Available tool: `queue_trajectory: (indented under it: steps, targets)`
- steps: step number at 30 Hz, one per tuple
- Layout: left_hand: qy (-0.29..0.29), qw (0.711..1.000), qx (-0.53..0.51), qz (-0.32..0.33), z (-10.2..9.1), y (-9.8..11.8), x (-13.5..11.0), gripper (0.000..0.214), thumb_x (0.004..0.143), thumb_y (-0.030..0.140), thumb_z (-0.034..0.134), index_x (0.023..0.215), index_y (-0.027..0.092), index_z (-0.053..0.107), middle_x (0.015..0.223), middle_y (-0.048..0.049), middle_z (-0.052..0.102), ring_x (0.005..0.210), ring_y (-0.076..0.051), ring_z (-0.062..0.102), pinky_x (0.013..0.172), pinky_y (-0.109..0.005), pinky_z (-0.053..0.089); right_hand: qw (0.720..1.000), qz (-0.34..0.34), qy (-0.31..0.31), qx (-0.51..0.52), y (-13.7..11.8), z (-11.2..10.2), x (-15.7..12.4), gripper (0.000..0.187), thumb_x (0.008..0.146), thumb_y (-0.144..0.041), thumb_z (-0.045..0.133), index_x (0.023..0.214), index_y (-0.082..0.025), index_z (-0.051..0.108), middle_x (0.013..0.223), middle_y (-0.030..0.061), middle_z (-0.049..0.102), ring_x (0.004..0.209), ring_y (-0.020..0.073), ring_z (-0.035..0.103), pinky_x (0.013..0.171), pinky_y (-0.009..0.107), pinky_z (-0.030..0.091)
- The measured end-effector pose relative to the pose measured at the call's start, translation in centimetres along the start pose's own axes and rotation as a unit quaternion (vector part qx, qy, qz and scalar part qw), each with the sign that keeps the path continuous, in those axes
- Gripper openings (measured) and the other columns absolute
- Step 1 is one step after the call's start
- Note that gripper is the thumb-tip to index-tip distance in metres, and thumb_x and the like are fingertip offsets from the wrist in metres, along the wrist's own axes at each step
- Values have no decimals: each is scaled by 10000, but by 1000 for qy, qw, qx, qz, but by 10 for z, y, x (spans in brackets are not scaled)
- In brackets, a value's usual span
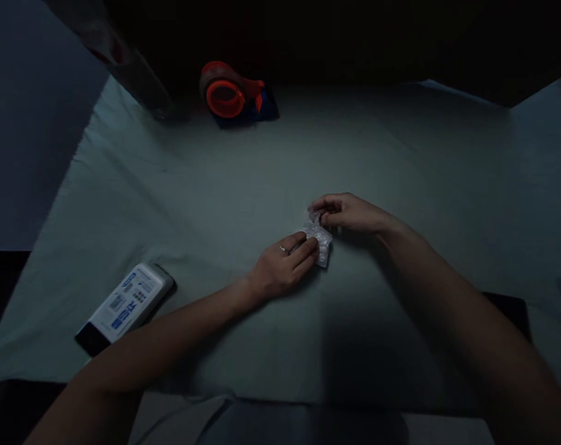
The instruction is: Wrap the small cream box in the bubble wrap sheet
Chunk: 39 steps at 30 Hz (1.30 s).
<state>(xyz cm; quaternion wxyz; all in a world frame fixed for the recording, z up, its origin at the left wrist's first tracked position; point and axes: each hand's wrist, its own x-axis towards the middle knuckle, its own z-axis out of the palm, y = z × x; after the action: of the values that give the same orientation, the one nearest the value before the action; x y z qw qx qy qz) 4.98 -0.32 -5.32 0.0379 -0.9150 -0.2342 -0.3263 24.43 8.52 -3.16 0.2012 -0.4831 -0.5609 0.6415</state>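
Observation:
A small piece of clear bubble wrap [324,238] lies on the light cloth in the middle of the table. My left hand [283,266], with a ring on one finger, rests on its left side and presses it down with bent fingers. On the far side, my right hand [343,211] pinches the wrap's raised upper edge between thumb and fingers. Whether anything is wrapped inside cannot be made out in the dim light.
A red tape dispenser [227,96] with a blue base stands at the back, before a large dark panel [354,43]. Near my left forearm lies a white package [130,300] with blue print. A dark flat object [510,312] is partly behind my right forearm.

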Motion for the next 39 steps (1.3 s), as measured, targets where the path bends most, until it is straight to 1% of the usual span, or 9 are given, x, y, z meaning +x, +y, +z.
queue_trajectory:
  steps: [5, 11, 16, 21, 25, 27, 30, 32, 39]
  targets:
    - [7, 1000, -3, -18, -1, 1, 1, 148, 864, 94, 538, 994, 59, 599, 1006, -132, 667, 1000, -225, 613, 853, -350, 557, 998, -23, 50, -30, -2, 10, -7, 50, 615, -212, 665, 657, -184, 665, 636, -27, 639, 606, 106, 556, 613, 246, 445]
    - [-13, 998, -30, -51, 0, -1, 1, 192, 883, 94, 490, 1054, 73, 576, 1049, -147, 655, 1075, -230, 579, 885, -370, 547, 979, -129, 114, -112, 2, 24, -30, 98, 724, -193, 575, 750, -180, 668, 749, -7, 652, 722, 130, 586, 706, 280, 444]
    - [-17, 996, -39, -76, 1, 0, 2, 195, 885, 118, 507, 1069, 95, 570, 1071, -132, 645, 1072, -231, 573, 852, -367, 559, 962, -174, 124, -170, 3, 27, -38, 140, 772, -158, 535, 773, -196, 670, 784, 2, 640, 753, 135, 595, 716, 287, 448]
    - [2, 997, -38, -66, 2, -1, 3, 183, 869, 121, 544, 1043, 76, 576, 1045, -130, 644, 1039, -226, 578, 868, -359, 553, 912, -273, 132, -276, 6, 31, -47, 204, 807, -115, 486, 812, -208, 668, 784, 22, 642, 780, 160, 592, 755, 328, 470]
    - [-2, 996, -20, -83, 5, -2, 2, 168, 873, 136, 538, 1035, 103, 567, 1019, -106, 634, 1000, -216, 577, 834, -358, 555, 860, -325, 117, -375, 16, 35, -63, 302, 823, -209, 545, 1117, -182, 611, 1010, 94, 647, 953, 219, 563, 859, 405, 467]
    - [-6, 995, -23, -102, 6, -1, 2, 123, 871, 145, 539, 986, 109, 565, 988, -102, 625, 976, -209, 574, 810, -345, 554, 838, -334, 110, -418, 23, 36, -69, 437, 812, -299, 593, 1220, -149, 551, 1113, 144, 605, 1031, 254, 535, 882, 433, 464]
    - [27, 989, -45, -135, 7, 0, 3, 46, 864, 174, 552, 883, 132, 554, 936, -97, 603, 939, -195, 569, 759, -309, 550, 811, -328, 103, -473, 30, 38, -74, 448, 823, -363, 587, 1224, -166, 552, 1183, 168, 558, 1083, 285, 509, 880, 458, 467]
    - [46, 985, -62, -152, 7, 1, 3, 45, 858, 184, 561, 857, 142, 544, 924, -97, 593, 930, -190, 563, 751, -303, 544, 810, -314, 106, -485, 31, 39, -74, 405, 838, -362, 566, 1203, -188, 568, 1195, 164, 551, 1087, 289, 511, 879, 468, 467]
    - [29, 980, -97, -170, -11, -6, 1, 165, 819, 153, 559, 982, 166, 541, 950, -90, 578, 970, -206, 542, 872, -394, 480, 815, -306, 140, -471, 27, 48, -75, 349, 833, -293, 573, 1153, -155, 595, 1243, 179, 521, 1156, 290, 492, 945, 455, 449]
